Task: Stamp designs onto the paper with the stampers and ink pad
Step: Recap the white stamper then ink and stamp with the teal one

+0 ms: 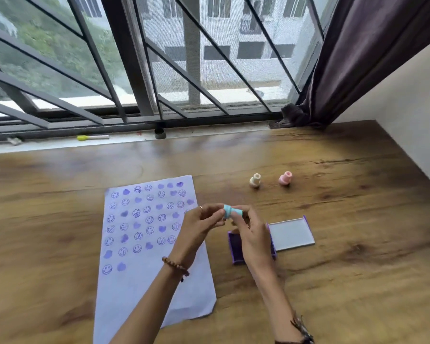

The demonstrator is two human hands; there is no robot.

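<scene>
A white paper (144, 289) lies on the wooden table, covered with several rows of purple smiley and heart prints. Both hands hold a small light-blue stamper (232, 212) above the table, between the paper and the ink pad. My left hand (200, 225) pinches its left end; my right hand (248, 234) grips its right end. The purple ink pad (236, 247) sits open under my right hand, partly hidden by it, with its lid (291, 233) folded out to the right. A cream stamper (255, 181) and a pink stamper (285, 179) stand further back.
The wooden table (345, 269) runs to a windowsill with a barred window behind. A yellow-capped pen (92, 137) lies on the sill. A dark curtain (358, 65) hangs at the right beside a white wall.
</scene>
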